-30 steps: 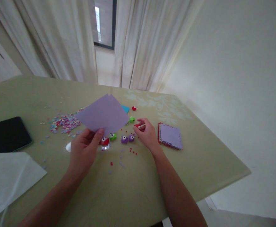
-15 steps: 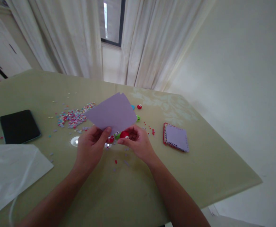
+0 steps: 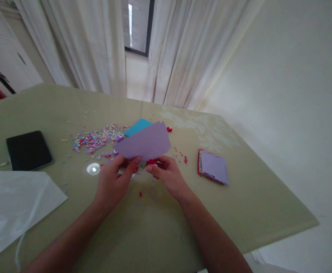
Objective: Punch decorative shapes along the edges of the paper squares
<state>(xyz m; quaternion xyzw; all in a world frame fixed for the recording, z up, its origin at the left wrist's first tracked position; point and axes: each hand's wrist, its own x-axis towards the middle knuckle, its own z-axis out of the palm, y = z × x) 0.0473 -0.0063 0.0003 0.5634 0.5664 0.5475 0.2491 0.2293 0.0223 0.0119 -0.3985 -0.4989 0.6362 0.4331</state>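
A sheet of purple paper (image 3: 144, 142) is pinched at its lower edge between the thumb and fingers of my left hand (image 3: 116, 176). It tilts above the table. My right hand (image 3: 166, 172) has its thumb and fingers closed on a small red paper punch (image 3: 151, 162) at the sheet's lower right edge; the fingers hide part of it. Between the hands, a bit of green and another bit of red show behind the paper. Blue paper (image 3: 139, 126) lies just beyond the sheet, beside a purple punch with eyes (image 3: 119, 137).
Many coloured paper bits (image 3: 96, 140) are heaped left of centre. A black tablet (image 3: 29, 151) and a white sheet (image 3: 21, 204) lie at the left. A stack of cut-edged papers (image 3: 214, 168) sits at the right. Another red punch (image 3: 169, 129) stands farther back.
The purple paper has tipped lower and shifted slightly right, so the blue paper and purple punch behind it now show. Both hands keep their hold.
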